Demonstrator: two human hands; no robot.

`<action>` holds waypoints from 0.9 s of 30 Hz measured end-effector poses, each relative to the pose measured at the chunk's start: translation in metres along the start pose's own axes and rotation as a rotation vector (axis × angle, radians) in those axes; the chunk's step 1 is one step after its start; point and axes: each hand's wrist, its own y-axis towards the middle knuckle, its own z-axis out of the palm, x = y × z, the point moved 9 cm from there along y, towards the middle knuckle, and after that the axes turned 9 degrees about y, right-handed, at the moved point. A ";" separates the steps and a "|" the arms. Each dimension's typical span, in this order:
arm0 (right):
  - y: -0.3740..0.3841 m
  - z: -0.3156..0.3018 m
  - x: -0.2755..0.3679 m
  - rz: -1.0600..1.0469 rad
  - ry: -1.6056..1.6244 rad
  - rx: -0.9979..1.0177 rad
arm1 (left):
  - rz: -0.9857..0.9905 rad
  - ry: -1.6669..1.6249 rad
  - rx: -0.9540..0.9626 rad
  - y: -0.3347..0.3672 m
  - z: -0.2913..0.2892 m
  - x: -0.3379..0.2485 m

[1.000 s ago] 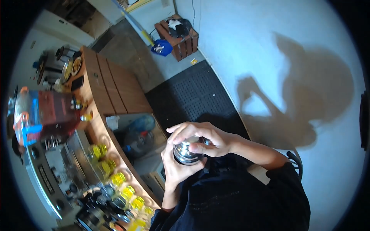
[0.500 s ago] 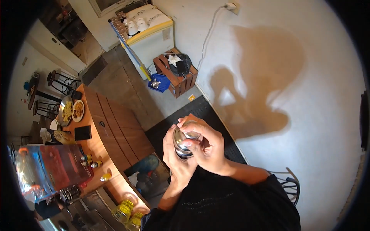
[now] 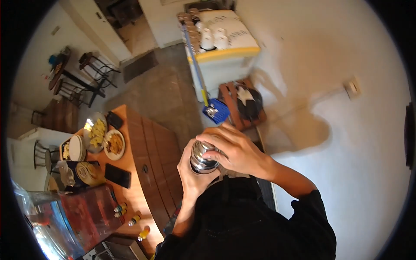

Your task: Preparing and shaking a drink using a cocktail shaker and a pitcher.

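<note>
A shiny metal cocktail shaker (image 3: pixel 202 162) is held between my two hands in front of my black shirt. My left hand (image 3: pixel 189 177) wraps round its left side and lower part. Over the top and right side lies my right hand (image 3: pixel 237 150), its fingers curled on the upper part and its thumb pressed against the metal. The fingers hide part of the shaker's top and far side.
To the left runs a wooden counter (image 3: pixel 135 195) with a phone (image 3: pixel 117 175), a plate of fried food (image 3: pixel 114 145), a bowl of yellow food (image 3: pixel 98 135) and small bottles (image 3: pixel 134 219). Ahead are a blue dustpan (image 3: pixel 221 113), a slatted wooden crate (image 3: pixel 226 96) and a white chest (image 3: pixel 225 67). A wall (image 3: pixel 342 186) stands right.
My view has swung, so the counter and the chest appear farther right and lower. Both hands still hold the shaker; my right elbow sticks out more to the side.
</note>
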 end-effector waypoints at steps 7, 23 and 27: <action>0.161 0.019 -0.086 -0.475 0.238 0.352 | -0.035 -0.126 0.371 0.146 -0.026 0.025; 0.510 0.145 -0.240 0.105 -0.329 0.388 | -0.108 0.112 -0.561 0.440 -0.218 0.098; 0.582 0.195 -0.245 -0.108 0.013 0.533 | -0.214 0.032 -0.634 0.477 -0.264 0.142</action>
